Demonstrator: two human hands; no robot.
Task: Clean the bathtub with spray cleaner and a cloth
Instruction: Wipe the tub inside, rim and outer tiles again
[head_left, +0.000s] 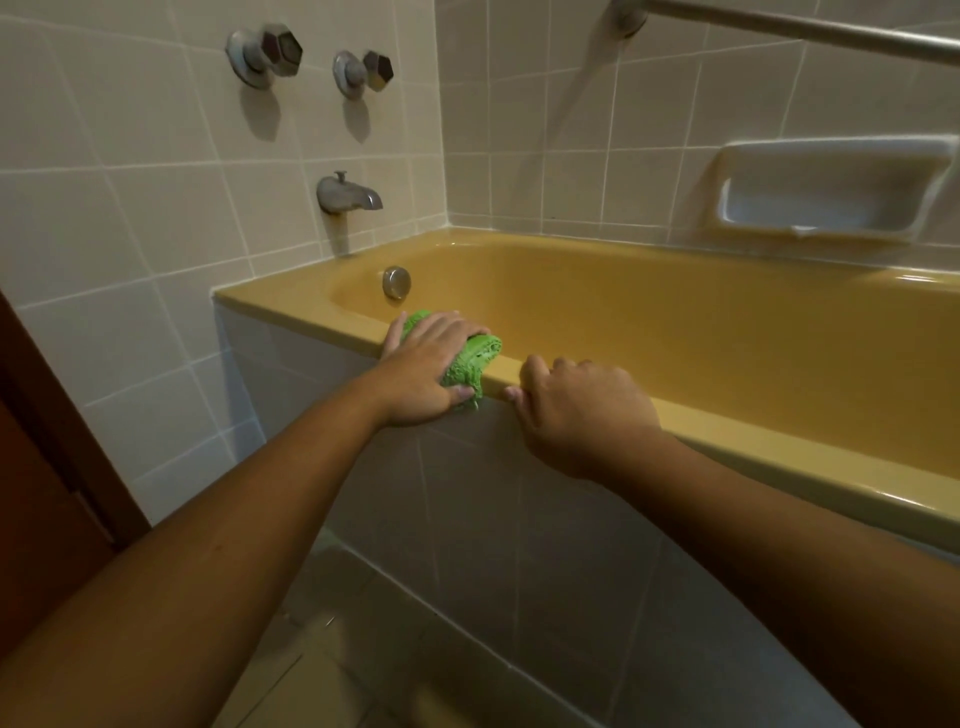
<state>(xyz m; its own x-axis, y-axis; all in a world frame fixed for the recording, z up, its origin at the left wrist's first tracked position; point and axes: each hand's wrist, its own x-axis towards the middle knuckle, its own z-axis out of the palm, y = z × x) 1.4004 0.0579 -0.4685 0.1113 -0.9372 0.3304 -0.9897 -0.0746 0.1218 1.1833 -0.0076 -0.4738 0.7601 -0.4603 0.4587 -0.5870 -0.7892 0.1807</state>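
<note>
A mustard-yellow bathtub (675, 332) fills the right half of the view. On its near rim lies a bunched green cloth (475, 358). My left hand (428, 364) lies on top of the cloth, fingers spread and bent over it, thumb at its near edge. My right hand (576, 410) rests on the same rim just right of the cloth, its fingers curled over the edge. No spray bottle is in view.
Two hexagonal taps (280, 49) and a spout (348, 193) stick out of the tiled end wall above a round overflow cover (396, 282). A soap dish (826, 192) is set in the back wall under a metal rail (795, 26). A wooden door edge (47, 467) stands left.
</note>
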